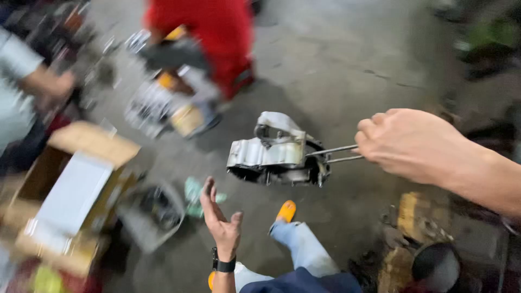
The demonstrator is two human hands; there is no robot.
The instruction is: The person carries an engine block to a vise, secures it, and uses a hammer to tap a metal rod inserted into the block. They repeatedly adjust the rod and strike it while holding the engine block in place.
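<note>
While right hand (404, 142) grips two thin studs, the grey metal engine casing (278, 154) hangs above concrete floor (336, 59); left hand (220, 217) open, empty below it. Risk: casing slips, drops.

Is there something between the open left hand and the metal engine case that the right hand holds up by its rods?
Nothing visible. The left hand is open, palm up, below the engine case, with only bare floor seen in the gap. The right hand grips the rods from the other side.
</note>
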